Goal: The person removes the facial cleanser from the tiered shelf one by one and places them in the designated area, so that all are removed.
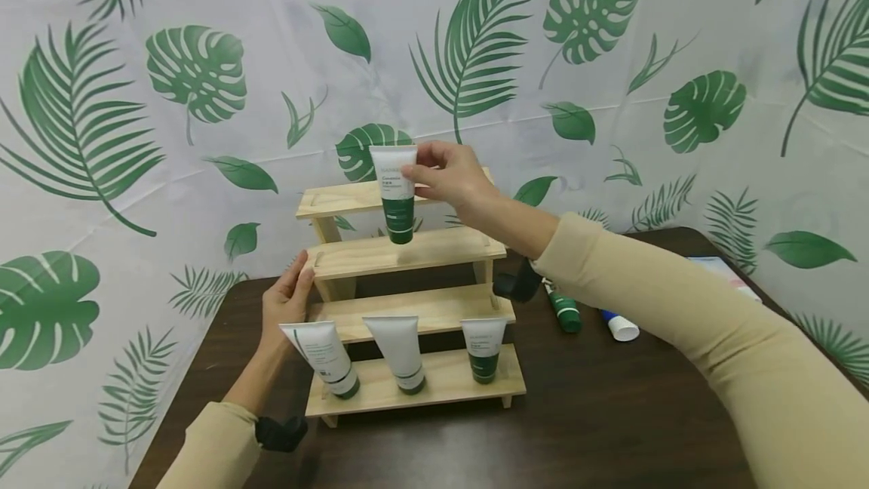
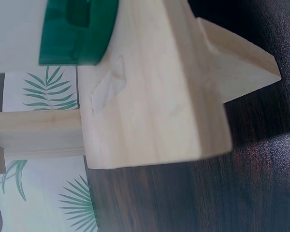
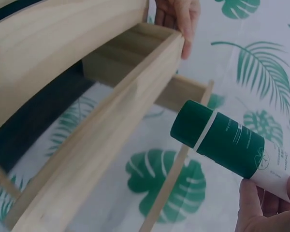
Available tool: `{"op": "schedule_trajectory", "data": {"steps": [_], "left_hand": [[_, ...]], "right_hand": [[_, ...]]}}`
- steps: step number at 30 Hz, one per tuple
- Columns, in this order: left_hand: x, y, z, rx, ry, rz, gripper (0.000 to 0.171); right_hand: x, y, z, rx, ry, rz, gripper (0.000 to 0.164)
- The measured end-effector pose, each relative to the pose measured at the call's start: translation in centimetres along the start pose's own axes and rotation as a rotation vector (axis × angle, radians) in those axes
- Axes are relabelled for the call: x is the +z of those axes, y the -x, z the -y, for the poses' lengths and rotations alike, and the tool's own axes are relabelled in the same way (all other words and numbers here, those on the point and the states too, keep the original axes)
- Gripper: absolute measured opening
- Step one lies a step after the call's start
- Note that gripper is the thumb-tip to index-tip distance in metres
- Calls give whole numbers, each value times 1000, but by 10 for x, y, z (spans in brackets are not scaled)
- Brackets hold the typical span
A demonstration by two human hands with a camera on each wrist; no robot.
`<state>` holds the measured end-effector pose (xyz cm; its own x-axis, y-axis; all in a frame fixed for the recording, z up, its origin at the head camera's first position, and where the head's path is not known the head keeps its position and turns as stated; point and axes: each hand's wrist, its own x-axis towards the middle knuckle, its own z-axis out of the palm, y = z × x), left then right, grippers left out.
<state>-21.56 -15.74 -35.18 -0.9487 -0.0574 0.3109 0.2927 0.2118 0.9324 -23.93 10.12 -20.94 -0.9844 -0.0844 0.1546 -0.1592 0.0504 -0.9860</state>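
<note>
My right hand (image 1: 453, 176) pinches a white and dark-green squeeze tube (image 1: 395, 187) by its white upper part, cap down. The tube hangs in front of the top shelf, its cap over the second shelf of a stepped wooden display stand (image 1: 407, 253). My left hand (image 1: 287, 299) grips the left end of that second shelf. On the lowest shelf three tubes stand on their caps: a leaning white one (image 1: 320, 353) at left, another white one (image 1: 396, 345) mid-shelf, and a white and green one (image 1: 483, 349) at right. The left wrist view shows a green cap (image 2: 79, 36) on the wood.
Right of the stand, partly behind my right sleeve, lie a green tube (image 1: 565, 312) and a blue tube with a white cap (image 1: 621, 325). A flat printed item (image 1: 723, 274) is farther back on the dark table (image 1: 611, 413). A leaf-patterned cloth (image 1: 285, 36) hangs behind.
</note>
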Motion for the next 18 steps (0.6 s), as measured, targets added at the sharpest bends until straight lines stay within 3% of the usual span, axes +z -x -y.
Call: {"op": "schedule_trajectory", "data": {"steps": [8,18], "left_hand": [[1,1,-3,-12,-8,-14,45],[2,1,-4,-25,-20,-19,44]], "right_hand": [[-56,27,-2,-12,-25,-62,22],[-127,73,-23,-24,14,-134,15]]}}
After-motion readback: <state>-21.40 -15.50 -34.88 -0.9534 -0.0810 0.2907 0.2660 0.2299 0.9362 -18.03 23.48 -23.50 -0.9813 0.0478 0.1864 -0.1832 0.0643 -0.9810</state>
